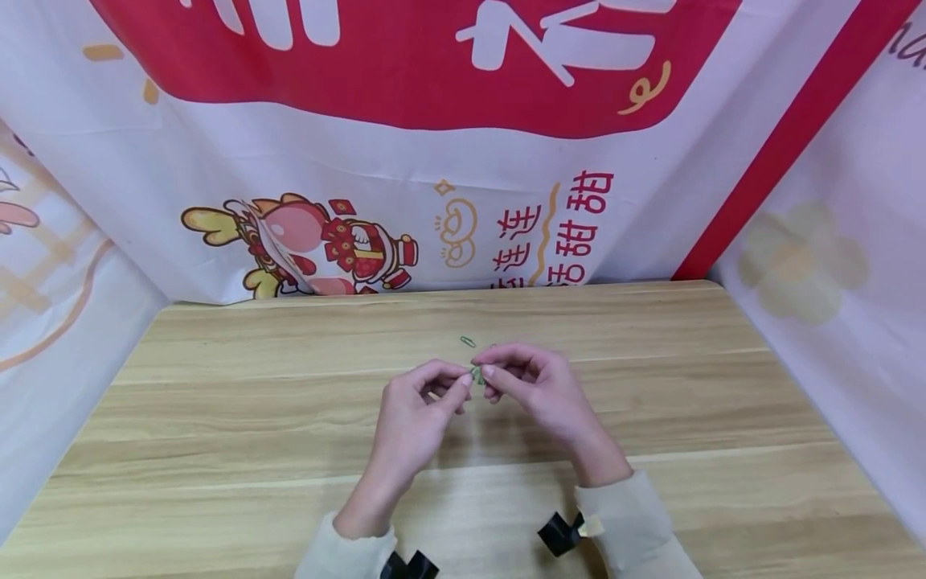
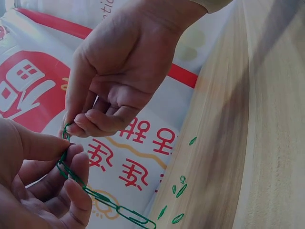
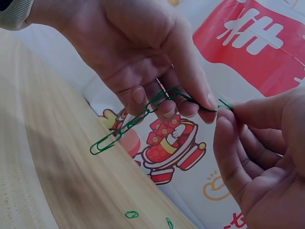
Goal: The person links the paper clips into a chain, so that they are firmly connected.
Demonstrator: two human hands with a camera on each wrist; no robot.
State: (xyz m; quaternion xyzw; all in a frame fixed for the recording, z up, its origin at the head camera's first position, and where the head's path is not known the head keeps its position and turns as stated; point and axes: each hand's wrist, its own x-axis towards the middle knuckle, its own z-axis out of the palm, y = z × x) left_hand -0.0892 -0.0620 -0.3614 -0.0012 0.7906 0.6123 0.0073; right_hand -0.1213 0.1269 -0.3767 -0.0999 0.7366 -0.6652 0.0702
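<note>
Two pinches: left hand (image 1: 418,408) grips a green paper-clip chain (image 2: 97,195), right hand (image 1: 541,392) another clip (image 3: 226,104) (apparently linking; threading next needs alignment).

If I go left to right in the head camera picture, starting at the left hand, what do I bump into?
Left hand → green paper clips between the fingertips → right hand → pale printed flower.
</note>
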